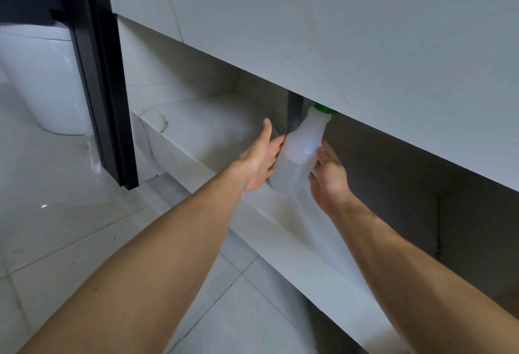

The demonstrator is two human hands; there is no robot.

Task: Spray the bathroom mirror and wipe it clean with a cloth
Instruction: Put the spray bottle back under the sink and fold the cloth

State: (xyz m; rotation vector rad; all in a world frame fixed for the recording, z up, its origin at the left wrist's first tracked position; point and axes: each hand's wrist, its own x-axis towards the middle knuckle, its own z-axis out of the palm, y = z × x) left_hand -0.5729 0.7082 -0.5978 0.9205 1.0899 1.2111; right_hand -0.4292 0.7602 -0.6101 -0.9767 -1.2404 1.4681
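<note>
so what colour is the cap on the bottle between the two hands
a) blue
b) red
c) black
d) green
d, the cap on top of the pale bottle is green, showing just under the edge of the counter.
</note>
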